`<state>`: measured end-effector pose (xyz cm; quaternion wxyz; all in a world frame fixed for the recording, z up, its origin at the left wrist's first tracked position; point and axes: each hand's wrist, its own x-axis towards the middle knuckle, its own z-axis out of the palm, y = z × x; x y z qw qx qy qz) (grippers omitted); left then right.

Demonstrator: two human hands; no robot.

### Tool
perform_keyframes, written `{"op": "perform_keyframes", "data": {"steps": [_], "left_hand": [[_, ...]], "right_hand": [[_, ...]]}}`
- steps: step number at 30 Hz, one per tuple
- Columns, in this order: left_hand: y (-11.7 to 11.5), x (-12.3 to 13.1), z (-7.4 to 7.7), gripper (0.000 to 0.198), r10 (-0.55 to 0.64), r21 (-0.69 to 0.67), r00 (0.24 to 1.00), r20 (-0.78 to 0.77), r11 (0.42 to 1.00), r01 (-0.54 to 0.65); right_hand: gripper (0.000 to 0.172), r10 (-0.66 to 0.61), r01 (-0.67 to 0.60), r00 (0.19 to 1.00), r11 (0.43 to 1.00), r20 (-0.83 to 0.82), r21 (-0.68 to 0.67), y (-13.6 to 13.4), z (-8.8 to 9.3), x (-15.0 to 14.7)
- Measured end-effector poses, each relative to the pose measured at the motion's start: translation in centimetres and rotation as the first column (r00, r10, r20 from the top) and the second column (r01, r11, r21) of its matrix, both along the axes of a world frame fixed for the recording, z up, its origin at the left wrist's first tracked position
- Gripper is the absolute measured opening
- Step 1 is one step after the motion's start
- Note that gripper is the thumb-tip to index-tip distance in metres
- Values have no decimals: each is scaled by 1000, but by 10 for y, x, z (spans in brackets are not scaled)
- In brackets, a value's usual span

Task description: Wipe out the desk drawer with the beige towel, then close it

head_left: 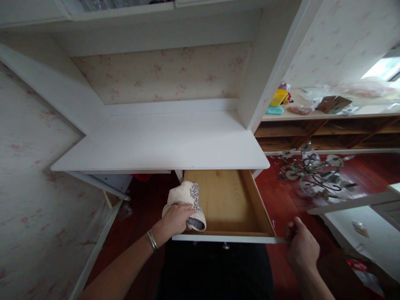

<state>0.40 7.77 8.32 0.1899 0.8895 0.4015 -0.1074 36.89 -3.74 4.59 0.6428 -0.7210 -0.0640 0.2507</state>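
A bunched cream cloth [181, 195] with a dark printed pattern hangs over the left side of the pulled-out drawer [226, 200]. My left hand [176, 218], a silver bangle at its wrist, is closed on this cloth, with fingers pressed over it near the drawer's front left corner. Bare light wood shows on the drawer's bottom, and its white front edge faces me. My right hand [302, 246] is closed, fingers curled, at the right end of the drawer front. Whether its fingers grip that edge or anything else is hidden.
Above the drawer is a white desk top [175, 141] under a hutch. On the red floor to the right lies a metal chandelier [318, 173]. Behind it, a low wooden shelf unit [287, 131] carries bags and a cardboard box [333, 104]. Papered wall stands close at left.
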Motion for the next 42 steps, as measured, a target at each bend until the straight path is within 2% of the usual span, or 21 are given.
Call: {"op": "perform_keyframes", "data": {"steps": [4, 8, 12, 20, 25, 28, 31, 35, 39, 42], "left_hand": [[-1, -7, -5, 52, 20, 49, 999, 32, 999, -21], [5, -10, -13, 61, 27, 100, 999, 31, 995, -30], [27, -8, -23, 55, 58, 175, 995, 77, 982, -71], [80, 12, -28, 45, 60, 256, 990, 131, 962, -92], [99, 37, -33, 33, 208, 358, 974, 91, 906, -227], [109, 52, -34, 31, 316, 373, 948, 36, 876, -306], [116, 62, -31, 29, 366, 351, 930, -15, 873, -338], [116, 65, -24, 26, 330, 339, 943, -33, 892, -300], [96, 56, -8, 30, 260, 346, 965, -38, 909, -231], [77, 41, 13, 34, 244, 351, 970, 9, 907, -232]], "right_hand": [[32, 32, -14, 995, 984, 97, -180, 3, 6, -5], [34, 69, -28, 981, 975, 180, -223, 3, 12, -10], [36, 121, -66, 975, 959, 188, -276, 2, 13, -12], [37, 74, -37, 988, 967, 138, -253, 3, -3, -5], [36, 122, -90, 985, 966, 124, -241, 4, 8, -11], [36, 143, -114, 980, 972, 136, -205, 4, 13, -13], [35, 133, -110, 983, 979, 125, -171, 3, 11, -11], [36, 107, -86, 985, 983, 132, -161, -4, 5, -7], [40, 152, -86, 951, 966, 270, -244, -23, 5, -2], [43, 220, -128, 929, 946, 298, -298, -41, 5, -4]]}}
